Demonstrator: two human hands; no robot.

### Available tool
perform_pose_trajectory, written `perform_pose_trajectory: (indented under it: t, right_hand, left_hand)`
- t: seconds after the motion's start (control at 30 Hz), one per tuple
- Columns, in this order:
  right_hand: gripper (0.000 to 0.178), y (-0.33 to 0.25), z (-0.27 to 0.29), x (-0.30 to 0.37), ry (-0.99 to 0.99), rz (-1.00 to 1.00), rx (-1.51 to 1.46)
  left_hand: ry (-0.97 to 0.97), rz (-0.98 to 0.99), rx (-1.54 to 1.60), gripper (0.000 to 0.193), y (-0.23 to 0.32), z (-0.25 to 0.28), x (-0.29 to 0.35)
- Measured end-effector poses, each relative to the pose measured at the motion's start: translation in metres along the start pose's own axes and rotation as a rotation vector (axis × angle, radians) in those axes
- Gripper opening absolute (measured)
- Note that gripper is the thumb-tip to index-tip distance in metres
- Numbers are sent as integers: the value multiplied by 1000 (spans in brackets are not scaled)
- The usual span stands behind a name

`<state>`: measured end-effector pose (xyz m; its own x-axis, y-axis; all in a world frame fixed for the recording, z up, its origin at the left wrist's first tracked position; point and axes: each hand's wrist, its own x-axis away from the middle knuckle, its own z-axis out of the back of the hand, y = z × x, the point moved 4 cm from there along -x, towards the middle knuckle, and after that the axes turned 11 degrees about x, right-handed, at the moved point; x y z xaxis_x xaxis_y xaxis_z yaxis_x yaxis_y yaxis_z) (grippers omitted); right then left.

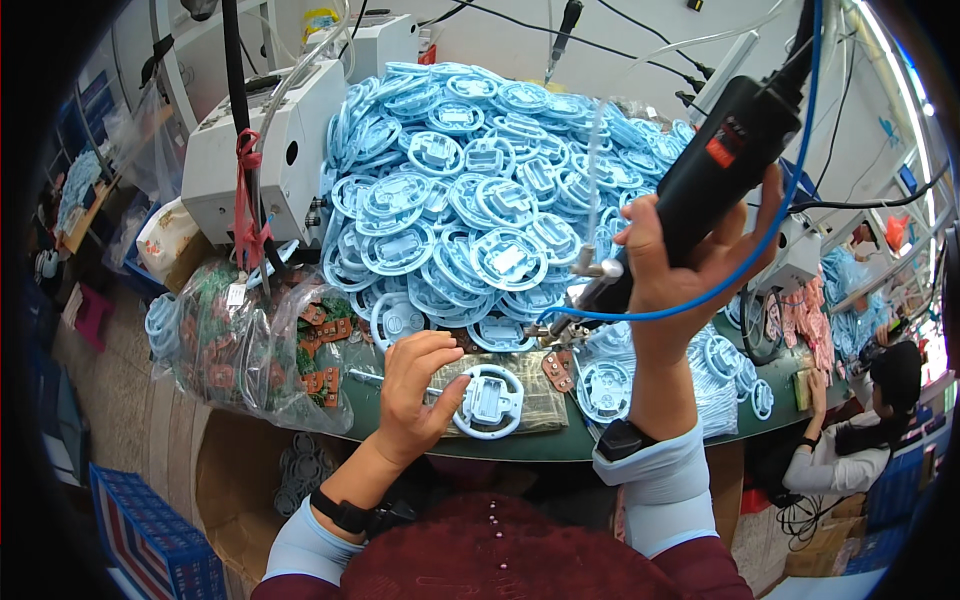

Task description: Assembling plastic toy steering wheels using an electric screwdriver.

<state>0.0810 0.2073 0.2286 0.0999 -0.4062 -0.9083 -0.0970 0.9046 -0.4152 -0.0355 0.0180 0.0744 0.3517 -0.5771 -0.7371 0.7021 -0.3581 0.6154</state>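
Note:
My right hand (665, 265) is wrapped round a black electric screwdriver (705, 165), its tip slanting down and left above the bench. A thin blue hose (690, 305) runs past the wrist to the tool's metal front end. My left hand (415, 385) is open, fingers spread apart, beside a light-blue plastic steering-wheel-shaped part (490, 402). Its thumb lies at the left rim of this part; whether it presses there I cannot tell. The part lies flat on a brownish pad (545, 410). A thin white rod (367, 376) passes partly behind the left hand.
A high pile of similar blue parts (470, 190) fills the bench beyond my hands. At left, a clear bag (240, 350) holds green and brown circuit boards, near a white machine (270, 150). Small brown boards (557, 370) lie by the pad. Another person (850, 430) sits at right.

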Motion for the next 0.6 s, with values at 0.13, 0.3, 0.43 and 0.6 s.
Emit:
perform_pose_trajectory:
  t: [0.13, 0.3, 0.43, 0.6]
  right_hand:
    - [53, 11, 2, -7, -215, -507, -388]
    - [42, -3, -7, 13, -314, -481, -296]
    - [40, -7, -16, 23, -252, -509, -347]
    - [40, -1, -23, 32, -281, -501, -336]
  left_hand:
    - [-148, 104, -76, 43, -9, -7, 21]
    - [-420, 191, -183, 86, -26, -30, 48]
    - [-489, 230, -215, 88, -29, -42, 55]
    - [-544, 258, -251, 90, -30, -46, 54]
